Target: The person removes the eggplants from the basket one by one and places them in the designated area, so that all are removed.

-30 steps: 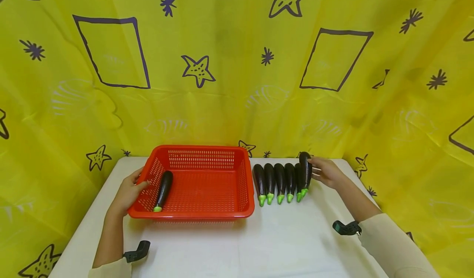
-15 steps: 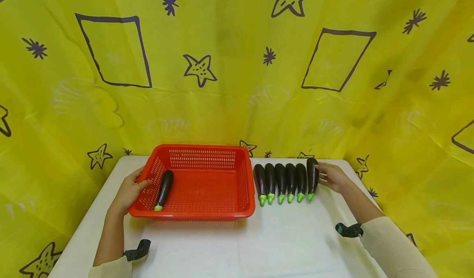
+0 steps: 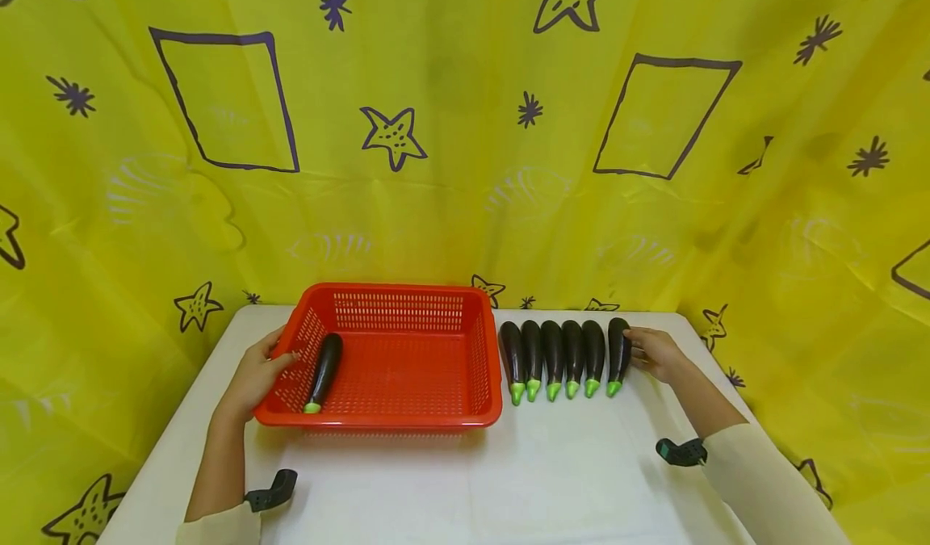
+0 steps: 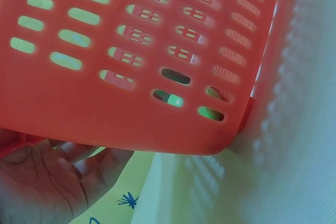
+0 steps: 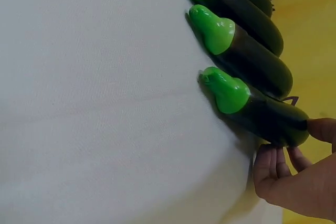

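Observation:
My left hand (image 3: pixel 254 374) grips the left wall of a red slotted plastic basket (image 3: pixel 392 421). In the left wrist view, the fingers of that hand (image 4: pixel 58 182) come under the basket's rim (image 4: pixel 105 129). One glossy dark eggplant (image 3: pixel 324 371) lies inside along the left wall, green stem end toward the front. To the right of the basket, my right hand (image 3: pixel 654 353) pinches the thick far end of another eggplant (image 3: pixel 619 351) between thumb and fingers. Its bright green cap (image 5: pixel 231 95) shows in the right wrist view, close over the white table.
Several more eggplants (image 3: pixel 554 355) lie side by side between the basket and the held one, stems toward the front. A white cloth (image 3: pixel 465 496) covers the table. Yellow patterned curtain (image 3: pixel 450 222) rises behind and at both sides.
My right hand has moved the eggplant rightward and down, from overlapping the row's right end to a spot beside it with a small gap. The left hand and basket have stayed put.

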The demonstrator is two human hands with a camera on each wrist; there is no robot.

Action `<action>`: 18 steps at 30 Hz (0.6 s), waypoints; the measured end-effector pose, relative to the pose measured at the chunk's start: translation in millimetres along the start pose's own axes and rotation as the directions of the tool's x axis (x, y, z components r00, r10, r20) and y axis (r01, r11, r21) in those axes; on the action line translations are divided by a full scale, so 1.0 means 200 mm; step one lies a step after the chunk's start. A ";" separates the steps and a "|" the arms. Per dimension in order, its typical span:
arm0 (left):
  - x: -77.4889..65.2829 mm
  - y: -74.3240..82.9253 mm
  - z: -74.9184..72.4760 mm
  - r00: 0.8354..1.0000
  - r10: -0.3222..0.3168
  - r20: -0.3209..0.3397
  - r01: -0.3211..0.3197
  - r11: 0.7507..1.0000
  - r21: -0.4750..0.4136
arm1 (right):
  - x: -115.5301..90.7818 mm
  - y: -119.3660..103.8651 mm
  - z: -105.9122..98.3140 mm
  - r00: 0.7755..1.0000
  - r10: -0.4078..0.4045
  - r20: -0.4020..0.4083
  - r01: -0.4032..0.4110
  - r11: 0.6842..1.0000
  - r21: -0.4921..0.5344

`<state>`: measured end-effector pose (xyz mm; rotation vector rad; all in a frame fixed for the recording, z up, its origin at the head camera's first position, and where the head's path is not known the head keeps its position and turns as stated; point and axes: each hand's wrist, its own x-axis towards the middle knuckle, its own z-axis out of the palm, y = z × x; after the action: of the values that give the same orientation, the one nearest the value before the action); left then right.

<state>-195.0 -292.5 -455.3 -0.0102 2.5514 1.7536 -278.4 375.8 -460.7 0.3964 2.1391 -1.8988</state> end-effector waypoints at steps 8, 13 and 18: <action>0.00 0.01 0.00 1.000 -0.010 0.004 0.010 1.000 -0.014 | 0.03 0.03 0.04 0.993 -0.072 -0.091 0.063 0.994 -0.095; 0.00 0.01 0.00 1.000 -0.014 0.010 0.015 0.999 -0.039 | 0.05 0.04 0.06 0.985 -0.105 -0.137 0.084 0.985 -0.149; 0.00 0.01 0.00 1.000 0.001 0.004 -0.001 1.000 -0.025 | 0.05 0.03 0.08 0.982 -0.118 -0.148 0.088 0.976 -0.199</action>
<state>-194.9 -292.0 -453.0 -0.0067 2.5269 1.7842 -284.4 361.2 -471.8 0.4163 2.4664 -1.7441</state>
